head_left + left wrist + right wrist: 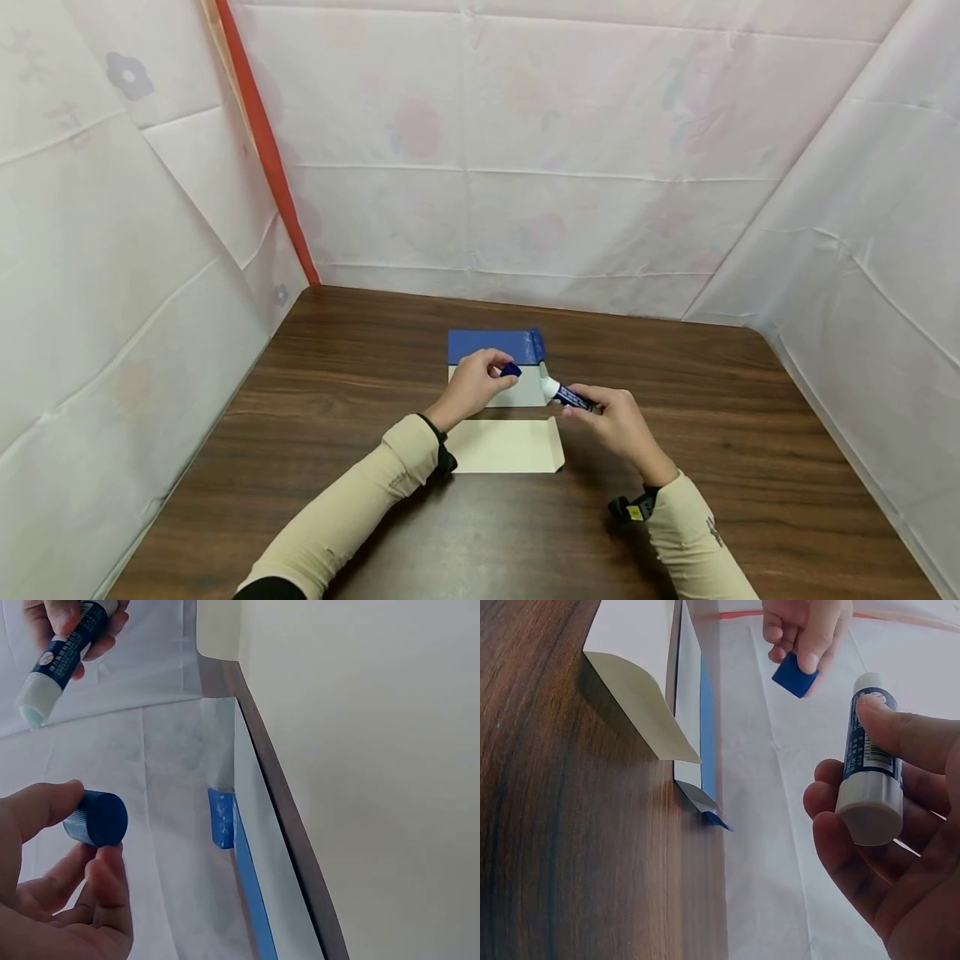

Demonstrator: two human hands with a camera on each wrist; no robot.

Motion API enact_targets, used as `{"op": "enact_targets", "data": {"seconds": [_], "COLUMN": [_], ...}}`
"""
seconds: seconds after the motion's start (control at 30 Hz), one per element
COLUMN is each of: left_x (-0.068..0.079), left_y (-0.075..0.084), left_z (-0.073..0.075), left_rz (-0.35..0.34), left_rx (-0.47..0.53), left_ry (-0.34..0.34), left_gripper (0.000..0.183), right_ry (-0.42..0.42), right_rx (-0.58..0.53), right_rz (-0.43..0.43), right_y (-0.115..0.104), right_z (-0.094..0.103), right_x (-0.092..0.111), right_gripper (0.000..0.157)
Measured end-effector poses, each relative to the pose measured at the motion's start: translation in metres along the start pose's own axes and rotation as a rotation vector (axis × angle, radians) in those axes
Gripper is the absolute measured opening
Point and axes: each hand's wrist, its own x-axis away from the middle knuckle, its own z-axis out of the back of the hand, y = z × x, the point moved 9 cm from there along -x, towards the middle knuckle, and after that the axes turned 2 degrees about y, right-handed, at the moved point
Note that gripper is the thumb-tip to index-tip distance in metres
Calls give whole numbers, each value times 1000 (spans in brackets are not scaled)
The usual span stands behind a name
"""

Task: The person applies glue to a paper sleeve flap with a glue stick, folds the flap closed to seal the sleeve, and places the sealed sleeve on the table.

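Left hand: here it is, the left hand [474, 385] over the papers, thumb and fingertips closed to a pinch, with the blue cap [512, 369] caught between them.
Blue cap: at the left hand's fingertips, on their right side, clear of the glue stick [572, 397] and just to its left and a little far of it.
Right hand: the right hand [618, 421] is curled round the glue stick — thumb laid along the label, fingers wrapped behind.
Glue stick: reaching out left of the right hand, tilted, uncapped white end leading and pointing left and far; the wrist views show it held up off the surface [337, 375].
Blue panel: the blue panel [491, 346] lies at the far side, beyond the left hand, whitish smears on its right end and on the blue flap [537, 346] there.
Grey panel: the pale grey panel [525, 390] joins its near edge, partly hidden behind the left hand, its right end by the glue stick's tip.
Cream paper: nearest of the papers, the cream paper [510, 446] sits apart from the grey panel — right flap bent up, left end behind the left wrist.
Backdrop: white sheeting [562, 125] hangs left, right and far, a red strip [262, 142] running down the far left corner.
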Motion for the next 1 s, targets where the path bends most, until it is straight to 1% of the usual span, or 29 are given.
{"op": "enact_targets", "data": {"seconds": [0.13,0.2,0.43,0.57,0.7,0.8,0.9,1.0], "left_x": [-7,-10,-18,-22,-25,-28,-30,-31], "left_y": [4,6,11,13,16,17,18,19], "left_z": [-3,-6,-18,-26,-34,-41,-49,-56], "left_rz": [-7,-9,-1,3,5,9,6,5], "left_rx": [3,-12,-26,-35,-38,-28,-22,-17], "left_ry": [8,6,-40,-52,-60,-72,-90,-106], "left_gripper": [34,34,32,31,31,34,38,36], "right_ry": [7,16,32,31,39,46,52,59], "right_rx": [-10,-11,-14,-15,-18,-22,-24,-25], "right_rz": [-13,-14,-22,-32,-26,-18,-12,-13], "right_y": [1,2,4,5,6,6,7,7], "right_z": [2,3,8,8,9,11,13,16], "right_x": [0,-1,-2,-2,-2,-1,-2,-2], "right_gripper": [32,32,33,32,33,34,33,31]}}
